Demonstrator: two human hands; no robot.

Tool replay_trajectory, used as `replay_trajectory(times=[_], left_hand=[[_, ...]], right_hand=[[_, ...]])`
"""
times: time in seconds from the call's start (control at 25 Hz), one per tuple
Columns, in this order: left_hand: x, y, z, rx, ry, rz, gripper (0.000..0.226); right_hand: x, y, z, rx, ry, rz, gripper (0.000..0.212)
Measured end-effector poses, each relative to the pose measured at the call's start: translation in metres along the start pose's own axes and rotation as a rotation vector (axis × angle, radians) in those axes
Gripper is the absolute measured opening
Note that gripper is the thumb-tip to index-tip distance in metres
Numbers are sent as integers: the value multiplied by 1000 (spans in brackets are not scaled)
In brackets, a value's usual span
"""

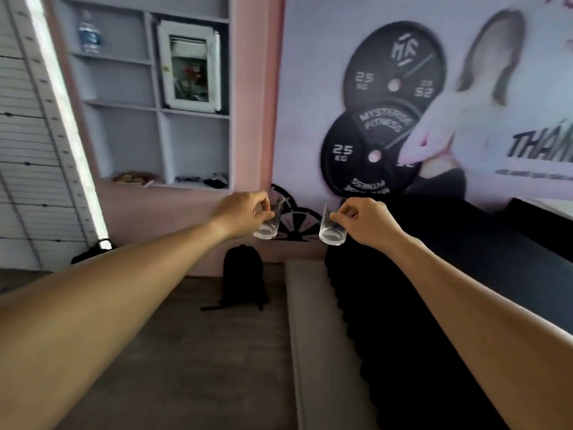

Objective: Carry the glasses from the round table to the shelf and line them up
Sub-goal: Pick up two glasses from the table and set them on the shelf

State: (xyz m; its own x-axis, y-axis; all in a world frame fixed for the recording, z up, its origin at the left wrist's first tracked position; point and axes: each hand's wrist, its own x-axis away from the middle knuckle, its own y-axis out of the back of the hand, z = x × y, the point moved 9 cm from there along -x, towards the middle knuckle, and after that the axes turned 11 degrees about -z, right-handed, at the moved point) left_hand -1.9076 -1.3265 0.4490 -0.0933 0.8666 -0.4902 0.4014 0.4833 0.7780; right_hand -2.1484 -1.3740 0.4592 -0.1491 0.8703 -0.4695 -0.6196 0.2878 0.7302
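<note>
Mid-carry: left hand (240,214) pinches one glass (269,220), right hand (367,220) another (332,226); keep them apart and upright, head for shelf (161,113) upper left.

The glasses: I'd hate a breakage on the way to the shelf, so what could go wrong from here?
1. Each hand pinches its clear glass near the rim, left hand on the left glass, right hand on the right glass; a light hold could slip.
2. The two glasses hang close together and could knock.
3. A black backpack sits on the floor before the shelf unit: a possible trip.
</note>
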Motion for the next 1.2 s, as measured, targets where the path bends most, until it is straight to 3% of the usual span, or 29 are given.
replay_trajectory(times=[0.52,0.96,1.2], left_hand=[[-106,45,284,-225,287,-152,21],[-251,81,461,-260,347,-217,21],[-336,79,562,-313,384,-259,23]], right_hand=[[-197,-280,163,-200,330,272,20],[-367,-439,280,-287,395,258,18],[-468,-540,338,-320,530,317,16]])
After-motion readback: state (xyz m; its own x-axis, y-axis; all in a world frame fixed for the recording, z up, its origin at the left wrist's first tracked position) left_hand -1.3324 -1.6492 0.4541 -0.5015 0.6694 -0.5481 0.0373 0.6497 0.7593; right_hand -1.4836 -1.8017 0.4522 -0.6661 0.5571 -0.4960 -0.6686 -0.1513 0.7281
